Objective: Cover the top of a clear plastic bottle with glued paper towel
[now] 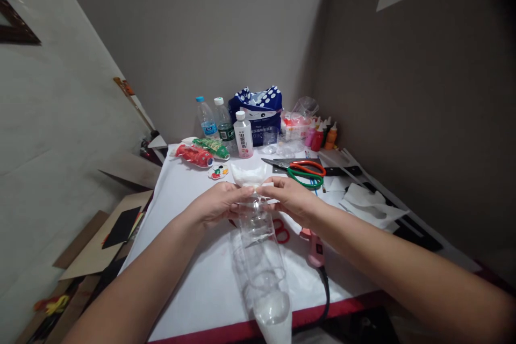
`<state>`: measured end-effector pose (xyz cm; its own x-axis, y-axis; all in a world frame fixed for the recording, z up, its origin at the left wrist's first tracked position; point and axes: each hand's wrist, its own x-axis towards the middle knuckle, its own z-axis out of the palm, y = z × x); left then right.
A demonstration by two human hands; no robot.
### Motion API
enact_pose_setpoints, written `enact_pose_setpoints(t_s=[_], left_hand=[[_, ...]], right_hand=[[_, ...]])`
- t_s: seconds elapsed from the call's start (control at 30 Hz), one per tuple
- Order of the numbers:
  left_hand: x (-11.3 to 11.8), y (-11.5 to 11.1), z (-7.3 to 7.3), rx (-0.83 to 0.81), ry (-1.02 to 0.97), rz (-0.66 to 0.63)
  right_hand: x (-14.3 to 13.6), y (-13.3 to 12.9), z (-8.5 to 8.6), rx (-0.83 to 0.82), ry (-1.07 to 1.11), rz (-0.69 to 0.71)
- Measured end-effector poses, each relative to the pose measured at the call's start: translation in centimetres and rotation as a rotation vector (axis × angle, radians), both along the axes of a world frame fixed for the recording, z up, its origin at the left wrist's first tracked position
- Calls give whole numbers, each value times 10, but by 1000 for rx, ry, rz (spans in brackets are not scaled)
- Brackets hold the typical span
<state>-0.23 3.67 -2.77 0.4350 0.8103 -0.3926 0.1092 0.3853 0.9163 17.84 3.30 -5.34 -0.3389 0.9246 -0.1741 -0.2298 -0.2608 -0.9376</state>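
Note:
A long body of clear plastic bottles (pixel 264 266) lies lengthwise across the white-covered table, with a white cone-like end (pixel 278 328) at the near edge. At its far end sits a white curved, two-pointed piece (pixel 249 174). My left hand (pixel 221 203) and my right hand (pixel 288 199) close on the bottle's narrow far end from both sides, thumb tips nearly meeting just below the white piece. Beneath and to the right are red scissor handles (pixel 281 231). A pink glue gun (pixel 315 247) with a black cord lies under my right forearm.
Large scissors (pixel 304 170) with orange and green handles lie beyond my right hand. Drink bottles (pixel 243 137), a blue bag (pixel 266 118) and paint bottles (pixel 317 137) stand at the back. A red wrapped bottle (pixel 195 155) lies left; white scraps (pixel 368 201) lie right.

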Motion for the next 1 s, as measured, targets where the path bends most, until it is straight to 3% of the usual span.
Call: enact_pose_setpoints(t_s=[0.3,0.53,0.73,0.9,1.0], left_hand=[[2,-5,3,46,-74,9],[3,-12,9,24,-114,-25],[5,-17,14,44,-21,35],[2,-23,25,27,-59,51],[-2,-24,32,12,-155,32]], right_hand=[[9,-8,5,98,21,37],[21,-8,4,122,-61,-56],[32,-6,4,157,-129,-65],[49,-4,7,296,-182,-158],[61,-6,4,509,-441,-261]])
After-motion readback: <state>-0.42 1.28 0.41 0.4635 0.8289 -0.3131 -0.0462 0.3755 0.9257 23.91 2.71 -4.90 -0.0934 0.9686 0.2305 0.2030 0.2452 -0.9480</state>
